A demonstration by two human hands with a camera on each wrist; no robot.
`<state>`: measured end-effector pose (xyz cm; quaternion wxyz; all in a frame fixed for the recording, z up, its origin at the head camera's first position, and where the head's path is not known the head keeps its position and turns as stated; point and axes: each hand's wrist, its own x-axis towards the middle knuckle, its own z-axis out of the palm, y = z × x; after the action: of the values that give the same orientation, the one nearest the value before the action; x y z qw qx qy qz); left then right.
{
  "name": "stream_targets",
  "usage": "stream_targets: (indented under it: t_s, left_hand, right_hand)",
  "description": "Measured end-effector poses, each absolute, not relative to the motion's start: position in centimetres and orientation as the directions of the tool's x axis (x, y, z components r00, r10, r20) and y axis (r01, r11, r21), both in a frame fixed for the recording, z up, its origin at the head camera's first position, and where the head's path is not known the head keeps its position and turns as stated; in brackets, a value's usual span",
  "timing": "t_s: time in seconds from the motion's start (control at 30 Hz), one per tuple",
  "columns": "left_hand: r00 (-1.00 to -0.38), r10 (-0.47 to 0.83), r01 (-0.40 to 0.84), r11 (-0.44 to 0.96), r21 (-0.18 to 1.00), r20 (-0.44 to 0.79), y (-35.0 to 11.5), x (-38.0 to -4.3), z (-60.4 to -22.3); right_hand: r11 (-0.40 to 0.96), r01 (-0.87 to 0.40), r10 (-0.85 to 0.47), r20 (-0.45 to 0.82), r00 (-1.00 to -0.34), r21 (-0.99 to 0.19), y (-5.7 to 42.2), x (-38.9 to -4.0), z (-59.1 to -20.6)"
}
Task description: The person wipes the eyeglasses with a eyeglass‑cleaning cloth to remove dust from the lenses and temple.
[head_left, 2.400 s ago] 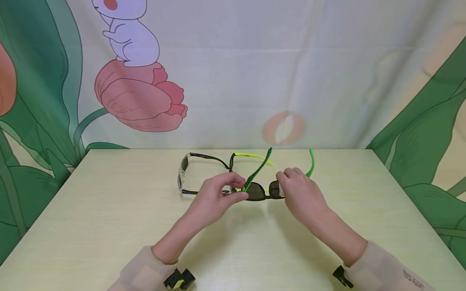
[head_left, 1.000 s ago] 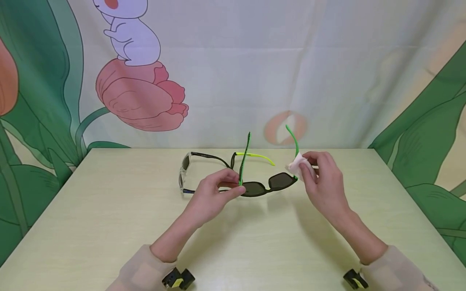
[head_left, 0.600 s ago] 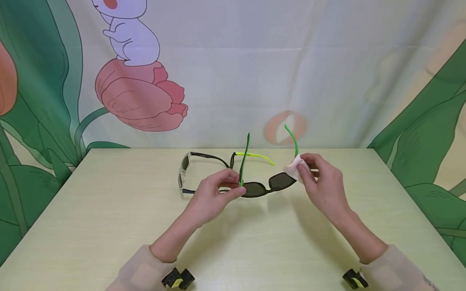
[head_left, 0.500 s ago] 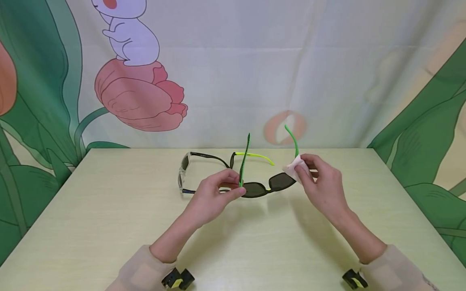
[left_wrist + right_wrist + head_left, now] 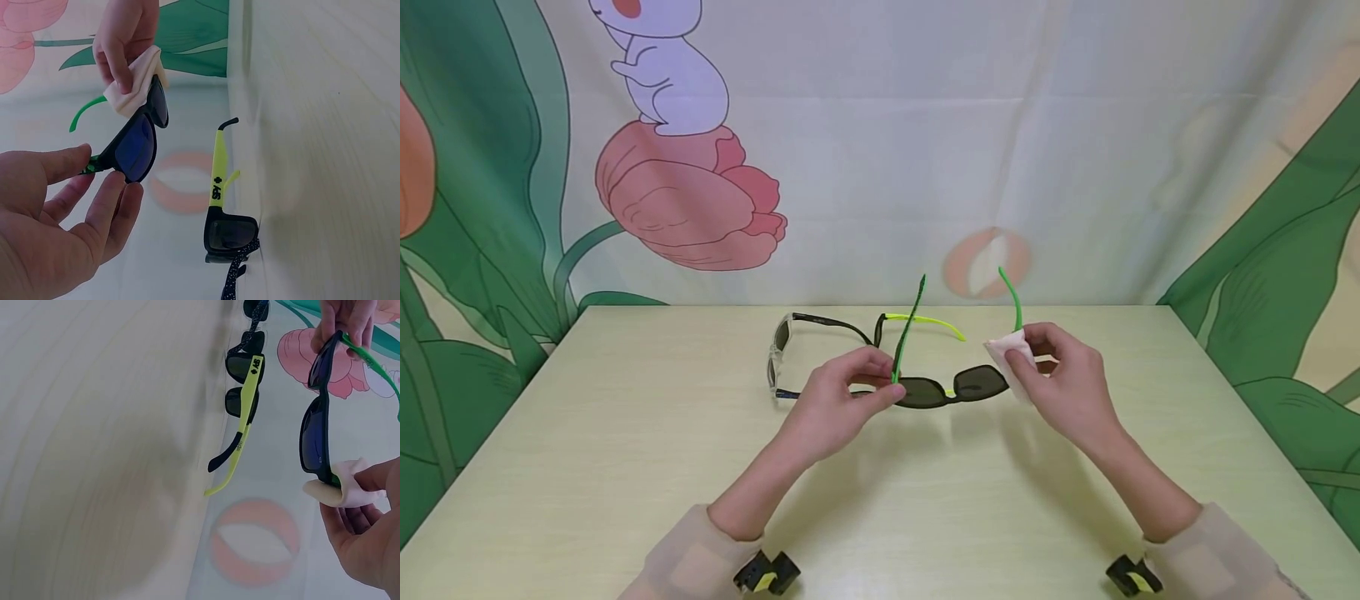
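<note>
A pair of black sunglasses with dark lenses and green temples is held up above the table, temples pointing away. My left hand pinches it at the left hinge between thumb and fingers. With thumb and fingers my right hand pinches a pale pink-white cloth, folded around the right hinge end. In the left wrist view the lens looks blue, and the cloth covers the frame's far corner. In the right wrist view the cloth wraps that corner, hiding the hinge.
Behind the left hand, sunglasses with a clear front and dark temples stand on the pale table. Beside them is a black pair with lime-yellow temples, partly hidden in the head view. A printed curtain hangs behind the table.
My right hand has moved from over the right lens to the right hinge, with the cloth now showing. Lately the sunglasses' right end has dipped slightly; my left hand keeps its pinch.
</note>
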<state>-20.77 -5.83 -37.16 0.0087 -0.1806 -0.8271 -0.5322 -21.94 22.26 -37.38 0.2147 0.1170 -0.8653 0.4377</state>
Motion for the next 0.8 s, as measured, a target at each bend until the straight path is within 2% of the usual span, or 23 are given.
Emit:
stream_targets:
  t_s: [0.23, 0.47, 0.8]
  left_hand:
    - [-0.944, 0.271, 0.28, 0.366, 0.887, 0.186, -6.1, -21.2, -37.4]
    - [-0.951, 0.246, 0.268, 0.366, 0.891, 0.185, -6.1, -21.5, -37.5]
    - [-0.964, 0.266, 0.09, 0.278, 0.956, 0.014, -5.9, -21.7, -38.0]
  right_hand:
    - [0.509, -0.331, -0.016, 0.375, -0.927, -0.795, 22.4, -21.8, -37.2]
    - [0.47, -0.293, -0.026, 0.319, -0.947, -0.833, 22.3, -21.5, -36.9]
    - [0.472, -0.217, 0.017, 0.254, -0.967, -0.855, 22.0, -21.0, -36.0]
